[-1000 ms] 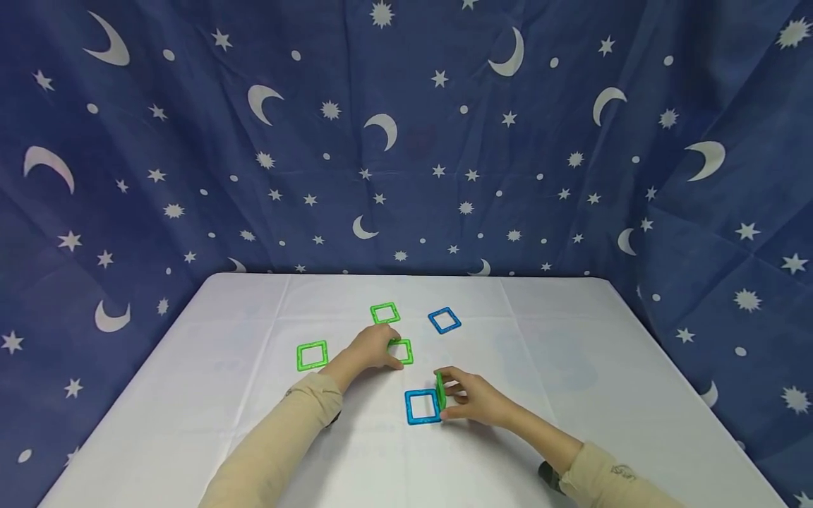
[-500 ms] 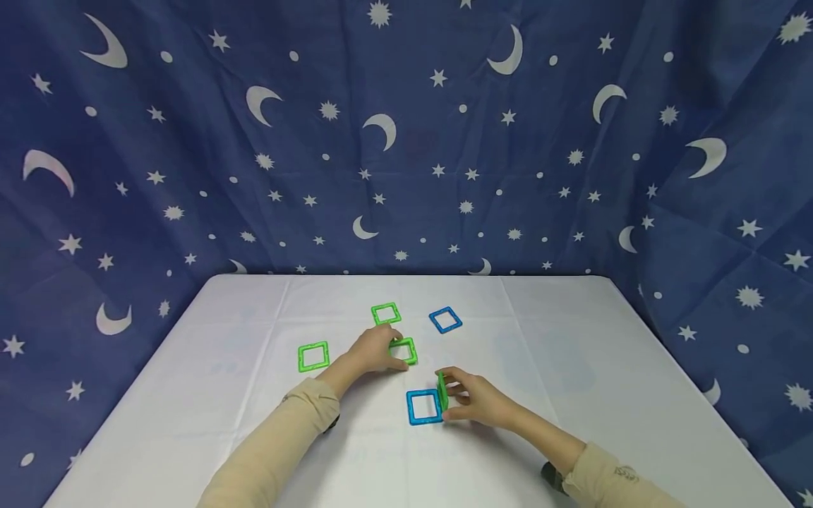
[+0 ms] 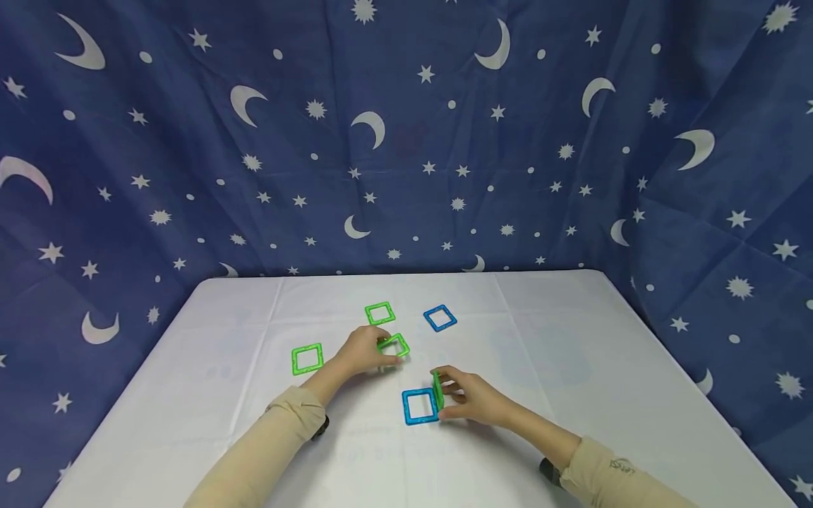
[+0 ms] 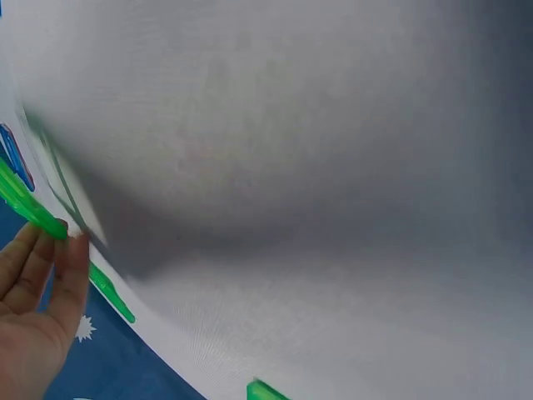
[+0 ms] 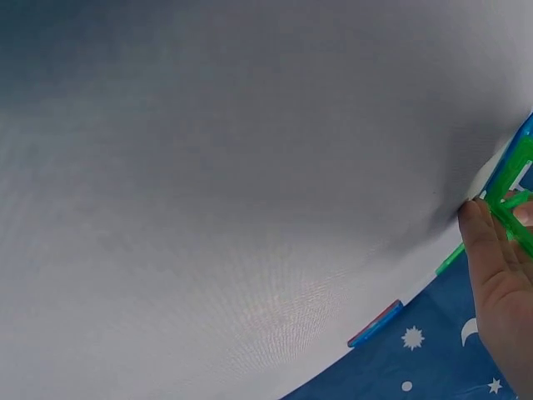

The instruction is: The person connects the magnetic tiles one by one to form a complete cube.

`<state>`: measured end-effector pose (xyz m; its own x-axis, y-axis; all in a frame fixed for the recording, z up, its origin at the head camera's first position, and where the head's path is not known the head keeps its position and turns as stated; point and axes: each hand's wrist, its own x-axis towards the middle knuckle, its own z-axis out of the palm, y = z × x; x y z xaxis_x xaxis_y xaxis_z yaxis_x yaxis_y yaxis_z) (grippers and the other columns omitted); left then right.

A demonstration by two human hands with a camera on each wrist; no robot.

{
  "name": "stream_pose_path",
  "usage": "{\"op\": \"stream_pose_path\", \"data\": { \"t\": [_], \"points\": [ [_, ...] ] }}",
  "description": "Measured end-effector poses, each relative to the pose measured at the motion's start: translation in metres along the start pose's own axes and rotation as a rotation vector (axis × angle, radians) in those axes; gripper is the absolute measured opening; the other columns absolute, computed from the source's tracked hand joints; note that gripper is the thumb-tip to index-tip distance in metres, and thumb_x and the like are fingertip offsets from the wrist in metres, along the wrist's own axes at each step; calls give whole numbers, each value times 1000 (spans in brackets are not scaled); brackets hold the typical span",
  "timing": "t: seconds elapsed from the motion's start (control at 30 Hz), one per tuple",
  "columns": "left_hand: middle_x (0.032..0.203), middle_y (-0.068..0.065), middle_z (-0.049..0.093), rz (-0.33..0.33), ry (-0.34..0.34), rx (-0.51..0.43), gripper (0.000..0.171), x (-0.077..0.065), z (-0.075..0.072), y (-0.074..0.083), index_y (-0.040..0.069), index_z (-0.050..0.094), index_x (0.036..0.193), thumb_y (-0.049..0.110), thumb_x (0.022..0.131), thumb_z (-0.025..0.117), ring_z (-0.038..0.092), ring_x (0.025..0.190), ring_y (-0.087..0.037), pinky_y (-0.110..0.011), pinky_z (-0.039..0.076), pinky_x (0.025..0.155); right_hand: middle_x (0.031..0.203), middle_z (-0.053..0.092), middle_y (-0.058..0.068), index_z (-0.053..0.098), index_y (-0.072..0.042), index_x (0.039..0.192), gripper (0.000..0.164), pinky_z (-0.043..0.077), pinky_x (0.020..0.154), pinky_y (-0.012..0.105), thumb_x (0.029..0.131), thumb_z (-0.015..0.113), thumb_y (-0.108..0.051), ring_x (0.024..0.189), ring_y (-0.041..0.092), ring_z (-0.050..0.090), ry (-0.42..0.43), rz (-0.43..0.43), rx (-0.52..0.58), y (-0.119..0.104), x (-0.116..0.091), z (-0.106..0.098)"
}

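Note:
My left hand [image 3: 362, 351] pinches an open-centred green square magnetic tile [image 3: 405, 343] between thumb and fingers, tilted just above the table; in the left wrist view that green tile [image 4: 32, 206] shows nearly edge-on at the fingertips. Nearer the front, my right hand [image 3: 476, 400] holds a second green square magnetic tile [image 3: 437, 391] upright. Its lower edge stands along the right side of a blue square magnetic tile [image 3: 420, 421] lying flat. Fingers and thumb span the upright tile from the right, and the right wrist view shows the green frame [image 5: 500, 179] beside the fingertips.
Two more green tiles lie flat, one green tile [image 3: 295, 362] left of my left hand and one green tile [image 3: 378, 305] behind it. A blue tile [image 3: 448, 312] lies at the back right. The white-covered table [image 3: 571, 339] meets a dark blue starry curtain [image 3: 406, 141].
The green tile in my left hand has turned and tilted up from lying nearly flat. My right hand and its upright tile stay at the blue tile. The head view has shifted slightly.

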<state>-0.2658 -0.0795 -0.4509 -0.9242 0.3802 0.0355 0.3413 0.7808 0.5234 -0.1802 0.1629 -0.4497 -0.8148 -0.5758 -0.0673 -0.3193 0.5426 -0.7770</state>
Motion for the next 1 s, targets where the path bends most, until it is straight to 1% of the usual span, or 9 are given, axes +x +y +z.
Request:
{"op": "stream_pose_path", "data": {
  "t": [0.23, 0.33, 0.43, 0.53, 0.67, 0.8, 1.0],
  "points": [
    [103, -12, 69, -34, -7, -88, 56, -3, -3, 5, -3, 67, 110, 34, 71, 82, 63, 94, -23, -39, 52, 84, 130, 52, 25, 40, 4, 135, 66, 50, 92, 43, 81, 74, -16, 117, 40, 55, 6, -9, -19, -2, 0, -2],
    [104, -12, 69, -34, -16, -123, 55, -3, -3, 5, -2, 67, 110, 33, 71, 82, 63, 93, -22, -37, 53, 82, 130, 52, 25, 40, 5, 134, 66, 50, 92, 44, 81, 74, -15, 116, 41, 55, 11, -9, -17, -1, 1, -4],
    [106, -12, 68, -34, -24, -176, 54, -3, -3, 3, -1, 65, 115, 27, 72, 81, 62, 94, -23, -36, 52, 83, 131, 51, 25, 40, 4, 135, 67, 50, 93, 42, 81, 74, -15, 117, 39, 55, 12, -4, -12, -1, 3, -4],
    [110, -12, 66, -39, -38, -253, 56, -6, -3, 2, 1, 61, 121, 20, 73, 81, 62, 98, -25, -37, 52, 86, 132, 51, 24, 39, 3, 136, 67, 50, 93, 41, 81, 73, -15, 118, 38, 55, 11, 1, -7, 0, 3, -2],
    [115, -15, 63, -15, -59, -332, 57, -10, -2, 4, 1, 57, 126, 13, 74, 78, 61, 105, -30, -40, 51, 91, 131, 52, 24, 40, 4, 135, 66, 49, 93, 41, 81, 73, -14, 118, 38, 55, 11, 0, 1, -1, 4, 0],
    [123, -18, 60, 23, -81, -373, 58, -13, -1, 7, -1, 54, 129, 9, 76, 75, 60, 111, -33, -40, 50, 94, 130, 52, 25, 40, 5, 135, 66, 50, 93, 42, 81, 74, -14, 117, 40, 55, 11, -4, 5, -1, 3, 0],
    [129, -21, 56, 51, -114, -435, 59, -16, 1, 8, -2, 49, 133, 3, 77, 70, 61, 111, -36, -37, 54, 88, 130, 52, 24, 40, 4, 135, 67, 50, 93, 41, 81, 74, -16, 117, 40, 55, 8, 1, 3, 0, 2, 0]
  ]
}}
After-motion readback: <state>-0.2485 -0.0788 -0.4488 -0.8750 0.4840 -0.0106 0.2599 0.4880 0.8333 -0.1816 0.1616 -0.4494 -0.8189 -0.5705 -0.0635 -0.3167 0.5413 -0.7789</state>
